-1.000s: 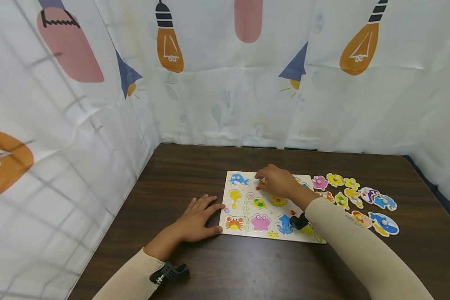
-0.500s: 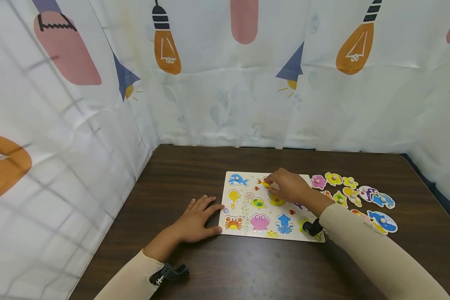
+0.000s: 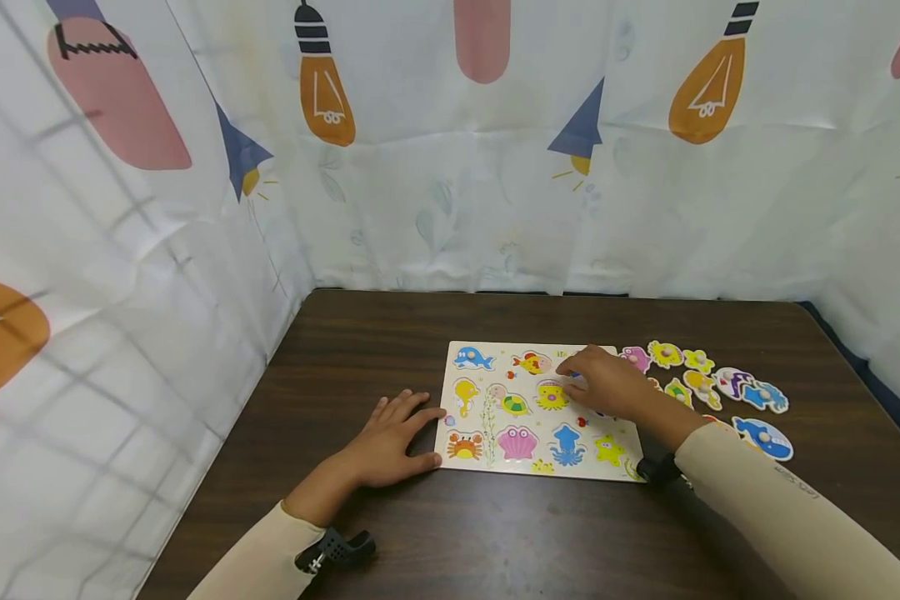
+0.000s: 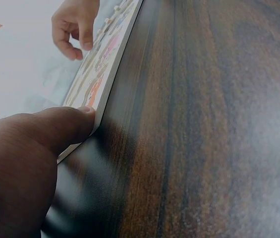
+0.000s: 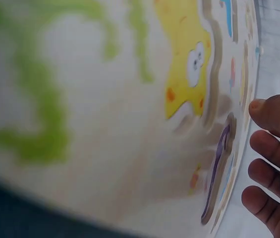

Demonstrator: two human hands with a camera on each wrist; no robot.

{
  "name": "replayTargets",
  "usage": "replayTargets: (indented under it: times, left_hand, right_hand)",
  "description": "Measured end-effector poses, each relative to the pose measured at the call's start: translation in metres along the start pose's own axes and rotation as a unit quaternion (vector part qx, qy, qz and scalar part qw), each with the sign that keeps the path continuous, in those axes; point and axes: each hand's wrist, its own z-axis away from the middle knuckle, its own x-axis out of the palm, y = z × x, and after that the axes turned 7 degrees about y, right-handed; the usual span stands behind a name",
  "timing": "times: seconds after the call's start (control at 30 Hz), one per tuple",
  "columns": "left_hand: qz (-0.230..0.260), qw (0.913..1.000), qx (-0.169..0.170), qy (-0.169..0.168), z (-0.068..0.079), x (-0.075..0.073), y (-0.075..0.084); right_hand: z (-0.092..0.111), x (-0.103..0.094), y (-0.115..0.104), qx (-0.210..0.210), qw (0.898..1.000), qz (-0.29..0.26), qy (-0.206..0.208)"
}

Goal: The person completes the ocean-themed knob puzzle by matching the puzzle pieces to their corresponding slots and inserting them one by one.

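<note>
A white puzzle board (image 3: 487, 467) printed with sea animals lies flat on the table. My left hand (image 3: 390, 442) rests beside its left edge, fingers spread on the table. In the left wrist view, the left thumb (image 4: 70, 124) touches the board's corner. My right hand (image 3: 607, 382) hovers over the board's upper right, fingers loosely bent. Nothing shows between its thumb and fingers in the right wrist view (image 5: 273, 158). Left of that hand is a red and yellow fish (image 3: 532, 362), with a yellow octopus-like figure (image 3: 551, 395) below it.
Right of the board lie several loose knobbed pieces, among them a blue whale (image 3: 765, 437), a blue seahorse (image 3: 767, 397) and a yellow fish (image 3: 665, 354). The brown table (image 3: 375, 325) meets a patterned white curtain (image 3: 435, 183) at the back and left.
My right hand has shifted rightward along the board's top row, from left of the fish to right of it, uncovering the fish and the yellow figure. The left hand stays put.
</note>
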Motion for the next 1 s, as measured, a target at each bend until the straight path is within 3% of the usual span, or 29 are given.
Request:
replayTargets:
  times: [1.0]
  left_hand:
    - [-0.009,1.0000,0.003,-0.002,-0.001,0.003,-0.003]
  right_hand:
    - [0.063,-0.028,0.049,0.057,0.998,0.002,0.019]
